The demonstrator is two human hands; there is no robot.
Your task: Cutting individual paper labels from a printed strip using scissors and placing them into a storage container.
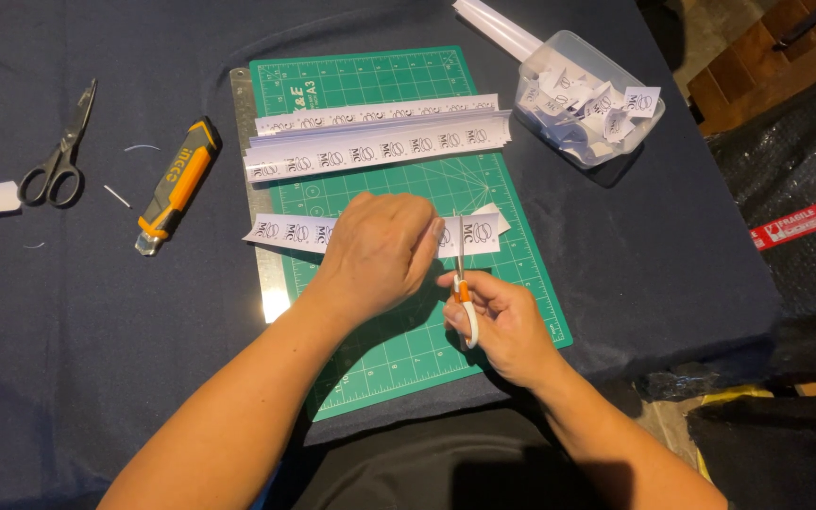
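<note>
Midway through snipping: left hand [380,250] pinching a printed paper strip [285,231] at the cutting mat's [380,85] middle, right hand [507,326] closed around small scissors [463,283]. Cut labels filling plastic tub [649,132] (top-right corner); several strips [380,142] uncut.

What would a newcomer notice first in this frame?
At centre, the left hand pins a printed paper strip on the green cutting mat while the right hand works small orange-handled scissors into it. Upper right, a clear tub holds cut slips; left lies an orange utility knife.
</note>
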